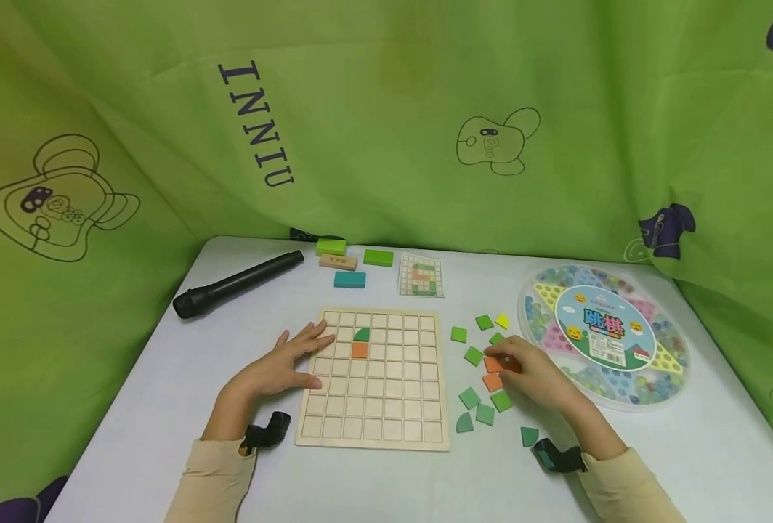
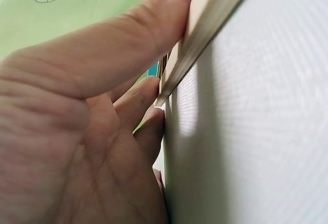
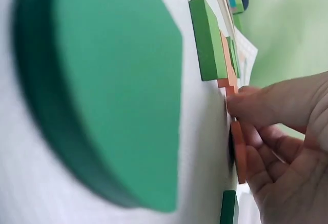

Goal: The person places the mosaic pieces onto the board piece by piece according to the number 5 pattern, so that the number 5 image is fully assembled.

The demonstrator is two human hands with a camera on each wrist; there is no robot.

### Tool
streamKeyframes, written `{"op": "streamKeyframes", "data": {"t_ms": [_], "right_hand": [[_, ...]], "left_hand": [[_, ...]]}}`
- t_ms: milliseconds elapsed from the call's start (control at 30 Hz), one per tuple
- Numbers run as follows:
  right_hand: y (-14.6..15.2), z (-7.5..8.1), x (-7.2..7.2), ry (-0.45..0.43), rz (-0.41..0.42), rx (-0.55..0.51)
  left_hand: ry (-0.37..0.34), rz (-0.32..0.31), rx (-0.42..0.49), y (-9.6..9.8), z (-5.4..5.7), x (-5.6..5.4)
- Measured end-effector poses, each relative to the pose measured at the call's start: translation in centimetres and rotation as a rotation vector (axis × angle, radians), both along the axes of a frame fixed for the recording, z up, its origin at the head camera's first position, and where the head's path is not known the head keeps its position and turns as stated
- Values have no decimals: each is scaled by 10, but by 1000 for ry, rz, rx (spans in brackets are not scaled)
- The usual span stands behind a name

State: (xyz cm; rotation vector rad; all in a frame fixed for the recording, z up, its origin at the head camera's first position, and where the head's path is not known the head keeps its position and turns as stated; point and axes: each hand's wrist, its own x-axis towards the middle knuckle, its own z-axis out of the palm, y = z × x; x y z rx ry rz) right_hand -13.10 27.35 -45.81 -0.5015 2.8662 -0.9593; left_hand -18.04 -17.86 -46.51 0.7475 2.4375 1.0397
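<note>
For the orange tile (image 1: 493, 365) just right of the grid board (image 1: 393, 388), I'd pinch it across two opposite edges, low to the surface (image 1: 491, 483), and lift straight up. A second orange tile (image 1: 492, 382), also right of the board, sits right beside it and could get dragged along. Right grip (image 1: 535, 374) has thumb and fingertips curled on the first tile; can't tell if it's fully clear of the surface. Left grip (image 1: 280, 367) is loosely spread at the board's left edge, which imo should keep the board from sliding. Looks-wise, it's a flat, plain orange piece with chunky sides, partly hidden by fingers. Seems to match the orange square (image 1: 359, 350) on the board, which sits just nearer than the board's green quarter-round (image 1: 362, 335).
</note>
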Motion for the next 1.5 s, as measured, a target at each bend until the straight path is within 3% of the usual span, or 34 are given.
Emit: {"op": "streamKeyframes", "data": {"t_ms": [267,400,633,833,1100,1300,1500], "right_hand": [[0,-1,-3,39,4,41],[-9,4,-1,82,-5,0],[-59,19,0,110,49,-135],[-117,21,-8,-34,134,-244],[-174,15,-31,-145,236,-144],[-191,11,-42,-92,327,19],[-200,13,-43,-61,348,80]], "left_hand": [[-3,2,1,0,2,0],[-6,9,-6,-1,2,1],[-44,19,-14,0,-1,6],[-30,21,-12,0,-4,7],[-27,2,-18,2,-2,6],[-12,-4,-14,3,1,6],[7,2,-21,1,5,4]]}}
